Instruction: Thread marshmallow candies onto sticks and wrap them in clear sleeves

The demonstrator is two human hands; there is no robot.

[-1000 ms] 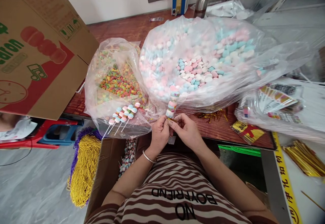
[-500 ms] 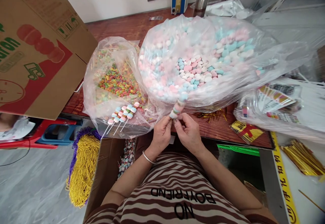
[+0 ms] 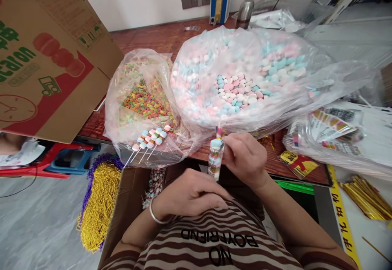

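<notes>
A marshmallow skewer in a clear printed wrapper [image 3: 215,160] stands nearly upright in front of me, its coloured wrapper top pointing away. My right hand [image 3: 245,156] pinches the wrapper's upper right side. My left hand [image 3: 192,194], fingers together and pointing right, lies across the skewer's lower end and hides it; the hold itself is partly hidden. Several unwrapped marshmallow skewers [image 3: 150,137] rest on a clear bag of small coloured candy rings [image 3: 145,102]. Behind the wrapped skewer is a big clear bag of pink, white and blue marshmallows [image 3: 239,88].
A large cardboard box [image 3: 58,58] stands at the left. Plastic wrappers [image 3: 333,127] and gold twist ties [image 3: 298,162] lie at the right. Below the table edge is an open carton [image 3: 130,196]. A blue device [image 3: 221,3] and metal flask [image 3: 245,13] stand by the wall.
My right hand has moved up and right to the wrapper's upper side. My left hand has dropped lower and turned sideways. The skewer has come nearer to me and stands straighter.
</notes>
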